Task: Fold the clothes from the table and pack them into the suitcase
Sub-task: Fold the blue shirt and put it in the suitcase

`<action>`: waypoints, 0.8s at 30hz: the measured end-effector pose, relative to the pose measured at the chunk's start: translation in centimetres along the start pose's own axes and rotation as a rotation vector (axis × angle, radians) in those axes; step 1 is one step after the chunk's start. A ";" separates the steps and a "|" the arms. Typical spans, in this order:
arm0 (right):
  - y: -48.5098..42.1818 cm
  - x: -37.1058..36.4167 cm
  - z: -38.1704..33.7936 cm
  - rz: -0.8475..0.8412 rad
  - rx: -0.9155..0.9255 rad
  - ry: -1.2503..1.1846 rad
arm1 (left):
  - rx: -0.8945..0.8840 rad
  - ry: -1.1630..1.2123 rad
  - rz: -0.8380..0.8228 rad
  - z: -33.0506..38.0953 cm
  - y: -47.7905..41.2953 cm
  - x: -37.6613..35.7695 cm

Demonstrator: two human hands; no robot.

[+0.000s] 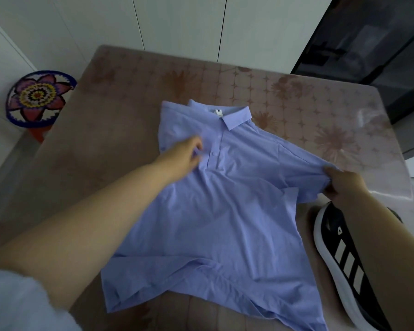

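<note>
blue shirt [225,199] lies spread on the table [105,139], looks light, floppy, probably slidey. left hand [189,151] pinches the chest by the buttons, right hand [342,185] grips the sleeve end, seams look like the best hold.

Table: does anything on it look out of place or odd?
Yes. A black sneaker lies on the table, at its right edge, beside the shirt and partly under the right forearm. A shoe on a surface used for folding clothes looks out of place.
</note>
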State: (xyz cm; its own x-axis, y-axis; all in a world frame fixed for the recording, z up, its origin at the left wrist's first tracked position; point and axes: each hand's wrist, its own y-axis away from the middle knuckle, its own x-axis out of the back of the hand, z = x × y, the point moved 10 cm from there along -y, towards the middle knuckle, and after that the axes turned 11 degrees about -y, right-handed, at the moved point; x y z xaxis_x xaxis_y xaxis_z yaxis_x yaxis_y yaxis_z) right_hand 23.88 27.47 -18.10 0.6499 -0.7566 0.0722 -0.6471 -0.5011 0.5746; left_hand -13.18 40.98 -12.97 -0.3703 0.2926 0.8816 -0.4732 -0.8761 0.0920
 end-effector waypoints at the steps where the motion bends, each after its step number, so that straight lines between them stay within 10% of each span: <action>1: -0.1 -0.1 0.2 -0.026 -0.018 -0.087 | -0.010 -0.152 -0.107 0.6 0.4 -2.3; 8: 1.4 -3.9 -1.3 -0.291 0.007 -0.092 | 0.174 -0.511 -0.178 -6.6 3.3 -3.6; 15: 0.7 -3.2 -1.4 -0.139 0.077 0.806 | 0.109 -0.239 -0.022 -8.6 5.0 -1.0; 24: 6.9 -13.2 -4.9 -0.268 0.343 0.720 | 0.001 -0.390 0.012 -6.7 6.5 -1.2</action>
State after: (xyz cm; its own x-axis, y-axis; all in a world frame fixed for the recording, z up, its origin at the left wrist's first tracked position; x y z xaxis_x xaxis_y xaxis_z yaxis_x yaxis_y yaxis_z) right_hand 12.80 36.01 -11.12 0.8188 -0.1992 0.5384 -0.4445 -0.8134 0.3751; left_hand -21.21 37.46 -16.55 -0.0443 0.1151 0.9924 -0.4696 -0.8792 0.0810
